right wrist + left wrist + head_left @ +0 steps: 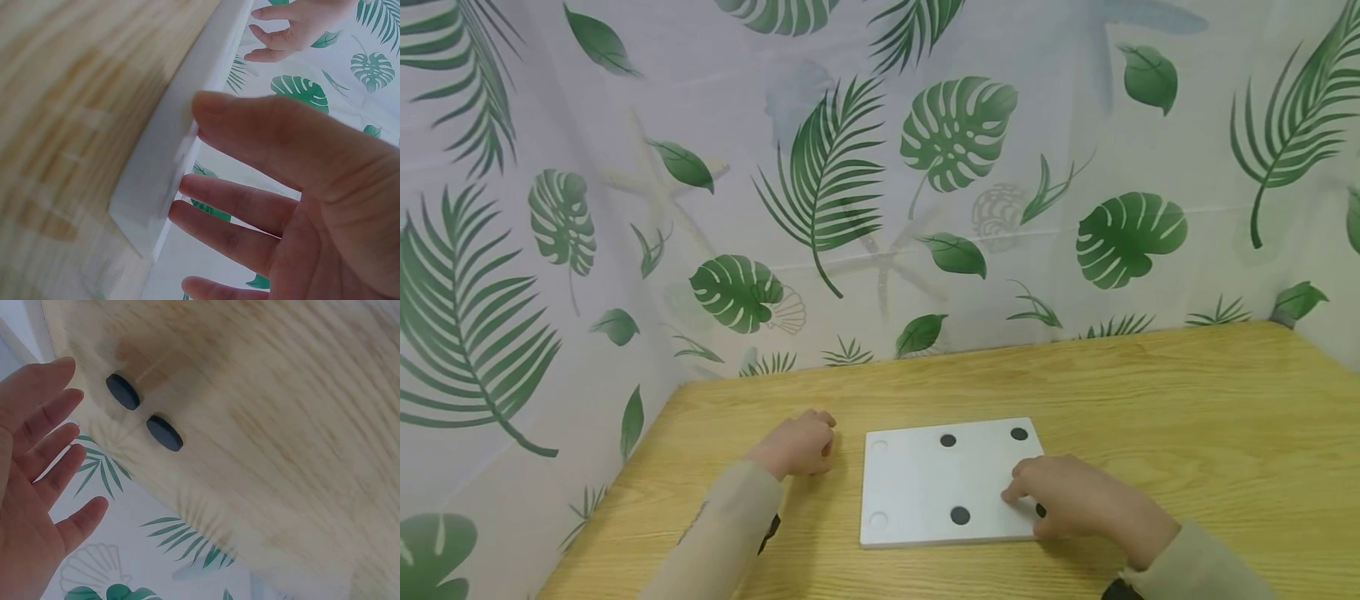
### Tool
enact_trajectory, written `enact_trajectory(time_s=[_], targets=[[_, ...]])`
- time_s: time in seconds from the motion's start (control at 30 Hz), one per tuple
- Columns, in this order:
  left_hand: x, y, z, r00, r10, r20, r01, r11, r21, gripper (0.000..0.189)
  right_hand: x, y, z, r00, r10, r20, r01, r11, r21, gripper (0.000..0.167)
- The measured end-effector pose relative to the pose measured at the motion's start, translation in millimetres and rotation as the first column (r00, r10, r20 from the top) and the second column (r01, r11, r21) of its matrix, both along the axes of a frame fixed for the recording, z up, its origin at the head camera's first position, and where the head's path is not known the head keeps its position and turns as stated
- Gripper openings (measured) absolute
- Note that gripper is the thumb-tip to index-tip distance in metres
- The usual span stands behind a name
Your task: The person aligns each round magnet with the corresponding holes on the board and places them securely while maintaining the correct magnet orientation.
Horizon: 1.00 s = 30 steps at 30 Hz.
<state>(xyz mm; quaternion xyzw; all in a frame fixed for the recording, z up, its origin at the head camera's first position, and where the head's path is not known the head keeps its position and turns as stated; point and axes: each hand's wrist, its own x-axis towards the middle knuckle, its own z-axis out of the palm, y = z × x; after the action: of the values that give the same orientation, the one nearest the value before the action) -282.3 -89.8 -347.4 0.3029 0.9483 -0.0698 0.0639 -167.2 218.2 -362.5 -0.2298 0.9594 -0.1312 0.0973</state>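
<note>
A white rectangular board (917, 483) lies flat on the table. Several black discs (960, 516) sit in its middle and right parts, one partly behind my right hand (1078, 504). Two shallow round recesses (878, 521) show white at its left end. My right hand rests at the board's right end, a fingertip on its top face; in the right wrist view, thumb and fingers lie fairly straight by the board's edge (162, 137). Left of the board, my left hand (801, 442) hovers with spread fingers. Beside it, two loose black discs (165, 432) lie on the wood, hidden in the head view.
The wooden table (1187, 417) runs on to the right of the board and behind it. A white cloth (865, 317) printed with green leaves hangs along the table's back and left sides.
</note>
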Motion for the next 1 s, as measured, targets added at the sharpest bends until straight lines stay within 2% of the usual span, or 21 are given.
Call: enact_trajectory(time_s=[0.37, 0.67, 0.83, 1.0], targets=[[0.2, -4.2, -3.8, 0.999, 0.037, -0.017, -0.038, 0.998, -0.054, 0.021, -1.3, -1, 0.4, 1.000, -0.018, 0.023, 0.018, 1.000, 0.006, 0.037], [1.3, -10.0, -5.0, 0.995, 0.094, 0.017, -0.093, 0.995, -0.045, 0.021, -1.6, 0, 0.3, 1.000, 0.010, 0.001, -0.010, 1.000, 0.014, 0.037], [1.3, -10.4, -7.0, 0.990, 0.125, 0.073, -0.123, 0.992, -0.021, 0.014, -1.2, 0, -0.2, 1.000, -0.001, 0.009, 0.001, 1.000, 0.012, 0.037], [2.3, -9.5, -8.1, 0.990, 0.103, 0.096, -0.099, 0.994, -0.051, 0.012, -0.4, -1, -0.1, 1.000, -0.015, 0.019, 0.015, 1.000, 0.012, 0.037]])
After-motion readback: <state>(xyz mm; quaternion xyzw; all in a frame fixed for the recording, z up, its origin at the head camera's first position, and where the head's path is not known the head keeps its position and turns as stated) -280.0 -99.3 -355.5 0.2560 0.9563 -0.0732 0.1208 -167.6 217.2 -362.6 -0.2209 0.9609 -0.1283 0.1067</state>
